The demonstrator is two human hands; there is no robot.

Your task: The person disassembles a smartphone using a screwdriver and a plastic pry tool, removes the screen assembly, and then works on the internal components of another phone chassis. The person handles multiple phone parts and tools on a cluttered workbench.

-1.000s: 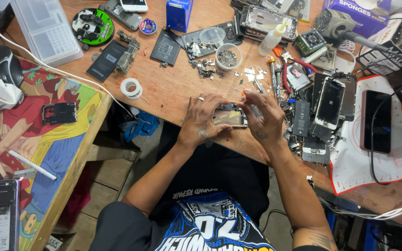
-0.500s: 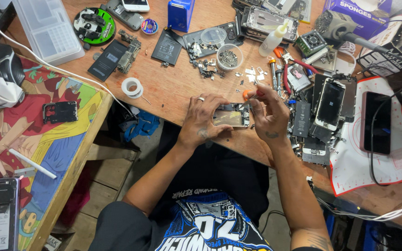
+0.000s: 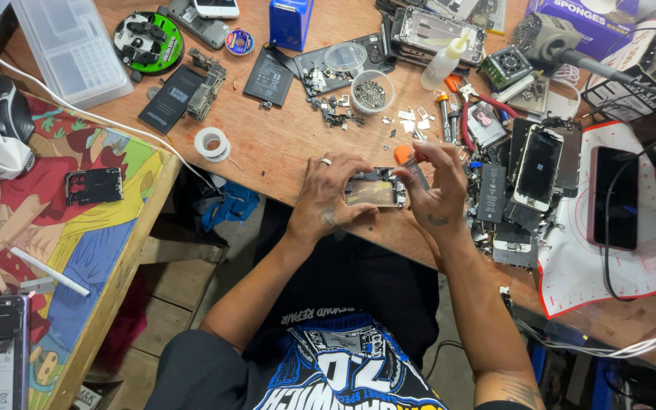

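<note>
Since a sec ago the right hand (image 3: pixel 438 186) has lifted off the opened phone (image 3: pixel 374 189) a bit and brought an orange-handled screwdriver (image 3: pixel 410 161) over its right end; half a sec ago that orange handle was already showing, so the change since is small. Phone itself hasn't shifted; left hand looks the same

Left hand (image 3: pixel 330 191) is curled round the phone's left end, fingers over the top edge and thumb below, w/ a ring on one finger — a pinning grip, prob. so the body doesn't slide while the tool works. Right hand is closed on the screwdriver, fingertips pinched near the shaft, lower fingers resting by the phone's right edge, likely for steadiness on tiny screws. Tip contact can't be made out

Phone lies flat, insides up, on the wooden workbench (image 3: pixel 267 144) near its front edge, straight ahead of the person's chest, close enough to look right down into it

Placed relative to the phone: just beyond it, loose small brackets and screws, then a small round cup of screws (image 3: pixel 372 92), within easy reach. Further beyond, a white squeeze bottle (image 3: pixel 446 62). Right of it, a phone with a dark screen (image 3: pixel 538 166) among other stripped parts, and further right a white silicone mat w/ red border (image 3: pixel 609 266) w/ a dark phone on it. Left of it, a roll of white tape (image 3: pixel 212 143); far left, a clear plastic parts box (image 3: pixel 72 47)
</note>
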